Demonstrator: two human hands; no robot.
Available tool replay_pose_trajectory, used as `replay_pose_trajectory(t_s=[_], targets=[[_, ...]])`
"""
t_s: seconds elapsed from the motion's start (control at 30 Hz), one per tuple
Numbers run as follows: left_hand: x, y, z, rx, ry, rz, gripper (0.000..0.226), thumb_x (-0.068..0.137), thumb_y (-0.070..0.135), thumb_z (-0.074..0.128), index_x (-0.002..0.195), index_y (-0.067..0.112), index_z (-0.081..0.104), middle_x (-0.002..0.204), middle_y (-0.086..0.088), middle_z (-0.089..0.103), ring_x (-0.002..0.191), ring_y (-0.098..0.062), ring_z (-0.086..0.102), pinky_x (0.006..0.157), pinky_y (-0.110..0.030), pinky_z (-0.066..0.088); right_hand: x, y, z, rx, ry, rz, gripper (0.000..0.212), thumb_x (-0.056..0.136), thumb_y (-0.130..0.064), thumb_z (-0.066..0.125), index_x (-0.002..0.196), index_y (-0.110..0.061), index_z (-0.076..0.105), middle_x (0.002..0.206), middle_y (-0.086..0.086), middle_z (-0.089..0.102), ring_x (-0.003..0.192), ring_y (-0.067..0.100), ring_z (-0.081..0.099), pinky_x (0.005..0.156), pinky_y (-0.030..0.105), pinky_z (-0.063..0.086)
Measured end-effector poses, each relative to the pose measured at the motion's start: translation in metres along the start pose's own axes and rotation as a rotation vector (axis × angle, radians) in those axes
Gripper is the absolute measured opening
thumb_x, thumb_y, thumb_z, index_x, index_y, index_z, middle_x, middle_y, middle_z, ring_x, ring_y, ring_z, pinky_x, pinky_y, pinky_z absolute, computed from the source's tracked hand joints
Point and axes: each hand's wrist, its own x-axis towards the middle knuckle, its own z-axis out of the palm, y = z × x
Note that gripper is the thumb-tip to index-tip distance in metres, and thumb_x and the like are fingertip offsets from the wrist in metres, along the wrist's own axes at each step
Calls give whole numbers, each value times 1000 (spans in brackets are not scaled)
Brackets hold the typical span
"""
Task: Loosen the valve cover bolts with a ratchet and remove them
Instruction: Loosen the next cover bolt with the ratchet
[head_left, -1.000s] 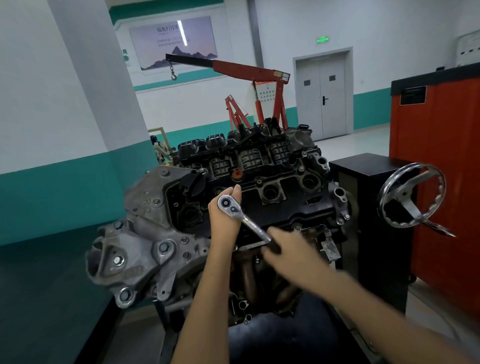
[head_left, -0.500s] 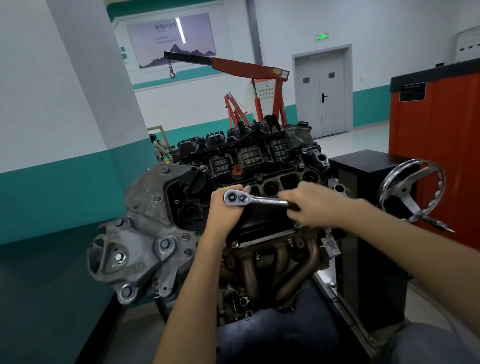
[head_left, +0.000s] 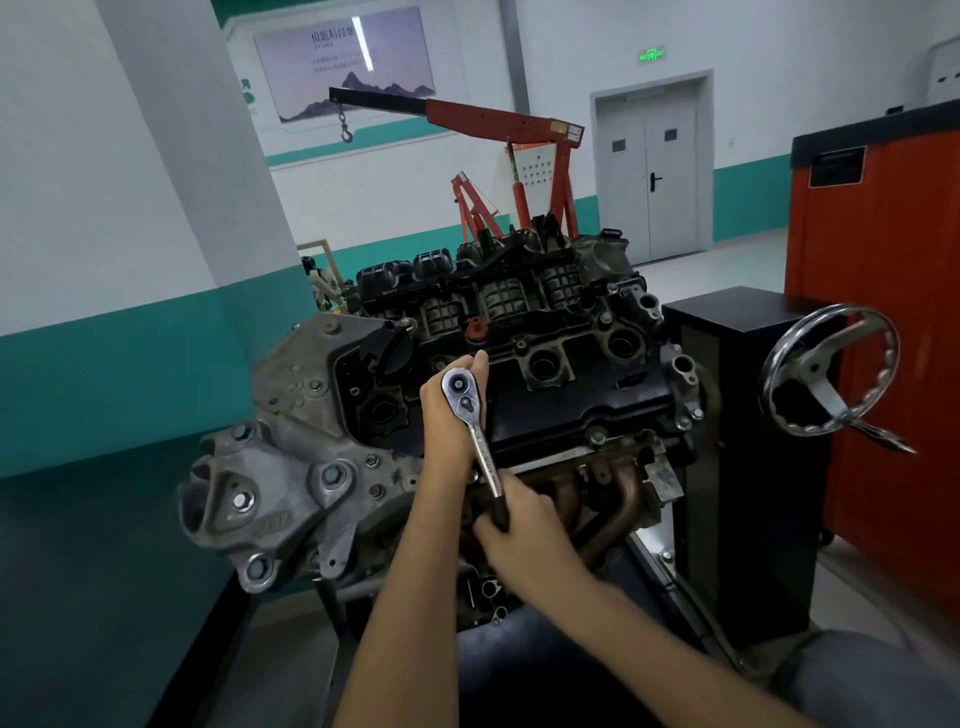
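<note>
Ops: Handle has swung since half a second back. It lay pointing right across the valve cover (head_left: 571, 402); now it points near, toward me. Right hand went with it.

Rev: Grip?

Ops: My right hand (head_left: 519, 527) is wrapped round the black end of the ratchet (head_left: 470, 415), low over the exhaust manifold (head_left: 618, 499). Left hand (head_left: 444, 415) cups the ratchet head from the left. Its fingers are hidden under the head and one fingertip shows above. I'd say it's there to keep the socket square while I pull.

Rev: Bolt?

Ops: Under the ratchet head, at the cover's left end, just right of the filler cap (head_left: 387, 343). Bolt itself is hidden, so I can't tell how far out it is.

Rev: Cover condition?

Ops: Black, dusty, seated flat, with open plug wells (head_left: 543, 366) in a row. What look like edge bolts (head_left: 597, 435) are still in, so probably plenty left to do.
</note>
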Motion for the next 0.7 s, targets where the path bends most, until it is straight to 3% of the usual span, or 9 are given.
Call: replay_pose_trajectory(t_s=[0.2,0.33,0.4,0.47,0.57,0.6,0.63,0.67,0.7], targets=[[8,-4,-13,8,-191,3,54,97,13,58,53,19,26,50,11,26,52,-8,23,53,-24,21,56,-16,-121,-699,-290,-257,8,88,-12,57,93,-16,54,68,-1,51,55,14,51,57,28,42],[7,-4,-13,-34,-161,-25,53,97,13,58,55,18,26,50,12,26,51,-6,22,51,-22,20,83,-35,-142,-1080,-281,-401,24,93,-21,53,117,-17,50,79,1,52,76,27,60,68,37,51],[3,-4,-9,-79,-84,-61,53,97,12,57,55,19,25,50,13,25,50,-5,22,49,-20,21,66,-22,-126,-947,-204,-341,18,91,-20,55,108,-17,51,80,6,56,78,31,63,67,37,51],[-1,-2,-3,-116,-3,-74,52,98,10,56,57,19,26,52,11,25,49,-4,22,49,-17,22,37,-3,-94,-655,-142,-216,11,89,-18,57,98,-16,50,76,7,55,71,31,61,61,34,47],[-2,0,5,-152,77,-96,44,99,6,53,63,16,29,61,1,21,52,-4,21,56,-12,29,5,10,-34,-221,-51,-59,9,89,-13,57,94,-16,50,68,5,52,56,18,51,50,20,38],[-3,1,4,-188,90,-109,41,99,5,52,66,13,31,64,-2,20,53,-4,21,54,-27,26,1,10,-15,-117,-31,-31,10,89,-11,56,97,-15,52,68,5,53,54,14,50,49,18,39],[-3,1,3,-204,86,-105,38,99,5,51,68,11,31,65,-3,19,52,-4,21,76,-27,13,-1,9,1,-26,-28,-17,14,89,-7,55,100,-15,53,68,5,55,52,10,51,49,19,41],[-3,1,1,-181,72,-86,38,100,6,52,68,11,31,65,-2,19,51,-4,21,57,-12,28,-2,6,11,43,-33,-14,18,88,-5,53,102,-16,54,68,5,56,51,7,52,49,19,43],[-3,1,-1,-128,48,-58,40,99,8,53,67,13,30,64,-1,19,49,-4,21,49,-20,24,-3,3,14,61,-40,-13,20,87,-4,52,102,-16,54,68,5,56,51,7,53,49,17,44]])
